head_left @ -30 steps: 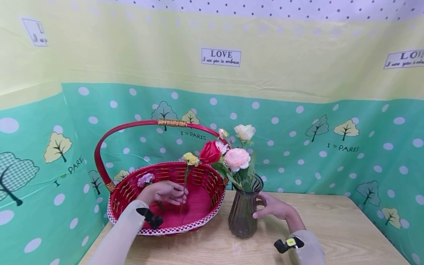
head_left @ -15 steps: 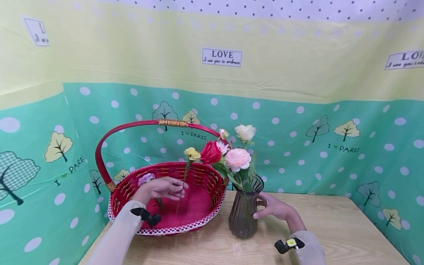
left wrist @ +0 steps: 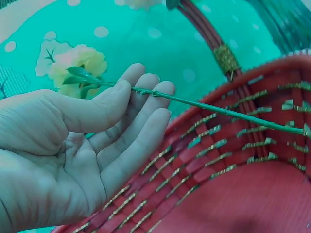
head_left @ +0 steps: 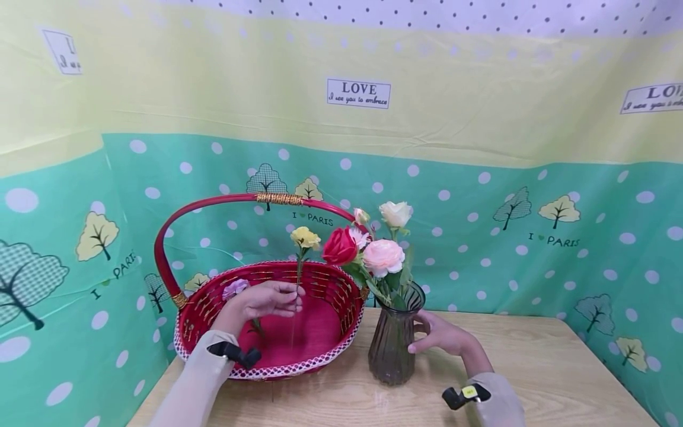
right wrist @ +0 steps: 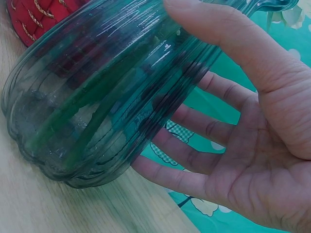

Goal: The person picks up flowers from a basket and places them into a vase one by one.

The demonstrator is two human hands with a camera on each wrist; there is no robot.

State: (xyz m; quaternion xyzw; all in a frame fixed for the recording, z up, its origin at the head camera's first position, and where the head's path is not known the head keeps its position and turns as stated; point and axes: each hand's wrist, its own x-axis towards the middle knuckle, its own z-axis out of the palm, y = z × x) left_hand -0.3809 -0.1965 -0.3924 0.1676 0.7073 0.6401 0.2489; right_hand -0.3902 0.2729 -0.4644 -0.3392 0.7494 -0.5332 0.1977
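Note:
My left hand pinches the thin green stem of a yellow carnation between thumb and fingertips, over the red basket. In the left wrist view the stem points away past the fingers, with the yellow bloom behind the thumb. My right hand grips the side of a dark ribbed glass vase standing on the table. The thumb lies on its near side and the fingers reach behind, as the right wrist view shows. The vase holds a red rose, a pink flower and a white flower; stems show through the glass.
The red woven basket has a tall arched handle and white lace trim, and stands left of the vase. Inside it lies a purple flower. A wooden table carries both, with a printed green and yellow cloth behind.
The yellow carnation has risen slightly in my left hand, and its stem has swung from a slant to nearly upright. My right hand and the vase stay where they were.

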